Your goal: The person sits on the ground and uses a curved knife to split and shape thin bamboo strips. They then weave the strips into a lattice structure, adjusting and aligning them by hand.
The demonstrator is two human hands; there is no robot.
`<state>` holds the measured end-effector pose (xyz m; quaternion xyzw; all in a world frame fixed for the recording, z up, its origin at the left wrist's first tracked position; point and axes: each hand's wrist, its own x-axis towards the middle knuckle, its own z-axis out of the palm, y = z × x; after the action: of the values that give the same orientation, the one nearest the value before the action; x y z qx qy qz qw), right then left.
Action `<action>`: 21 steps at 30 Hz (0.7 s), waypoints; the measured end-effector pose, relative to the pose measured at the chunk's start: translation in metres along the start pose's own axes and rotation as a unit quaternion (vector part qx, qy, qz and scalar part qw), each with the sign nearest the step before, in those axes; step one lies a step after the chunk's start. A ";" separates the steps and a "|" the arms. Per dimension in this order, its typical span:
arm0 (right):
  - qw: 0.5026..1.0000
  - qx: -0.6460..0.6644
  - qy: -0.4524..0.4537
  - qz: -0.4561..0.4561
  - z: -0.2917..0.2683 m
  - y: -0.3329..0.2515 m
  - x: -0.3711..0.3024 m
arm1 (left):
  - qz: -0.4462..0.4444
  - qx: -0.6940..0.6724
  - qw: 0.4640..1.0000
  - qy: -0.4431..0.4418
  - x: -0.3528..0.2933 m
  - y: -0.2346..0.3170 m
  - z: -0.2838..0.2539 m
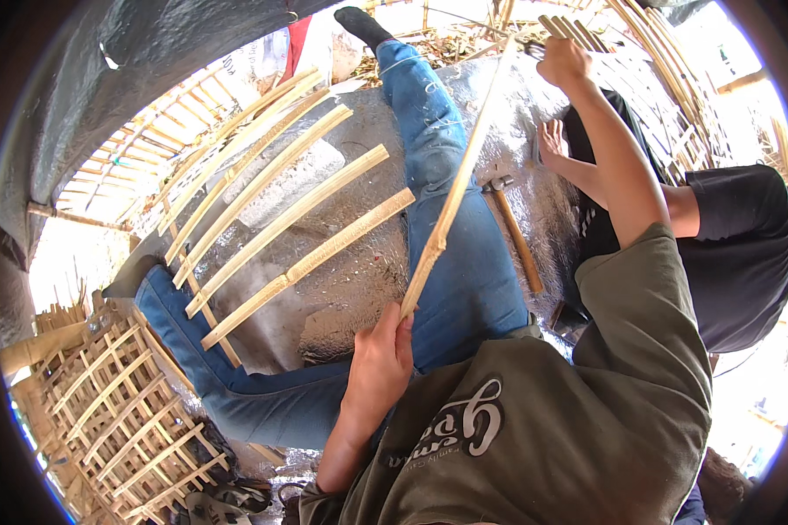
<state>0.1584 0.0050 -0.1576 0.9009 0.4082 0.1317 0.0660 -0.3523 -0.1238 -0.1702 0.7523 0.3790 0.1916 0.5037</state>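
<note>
Bamboo strip (457, 188), slender, knobbly, pale

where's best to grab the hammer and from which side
Probably the lower half of the handle, from the right: the hammer lies with its head farther away, handle end nearer, and the jeans leg close on its left.

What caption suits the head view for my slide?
Left hand grips a pale strip over blue jeans, hammer at right.
</note>
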 end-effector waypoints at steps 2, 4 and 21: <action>0.998 0.024 0.037 0.039 0.007 0.013 0.006 | -0.026 0.005 1.000 0.011 0.008 -0.002 0.001; 0.991 0.091 0.087 0.035 0.023 0.029 0.015 | -0.025 0.023 0.999 0.026 0.013 -0.005 0.001; 0.961 0.214 -0.069 -0.162 -0.078 -0.079 -0.165 | -0.012 0.065 0.995 0.076 0.015 -0.021 0.012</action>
<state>-0.0253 -0.0665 -0.1309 0.8226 0.5619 -0.0335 -0.0801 -0.3424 -0.1156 -0.1954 0.7623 0.4369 0.2174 0.4251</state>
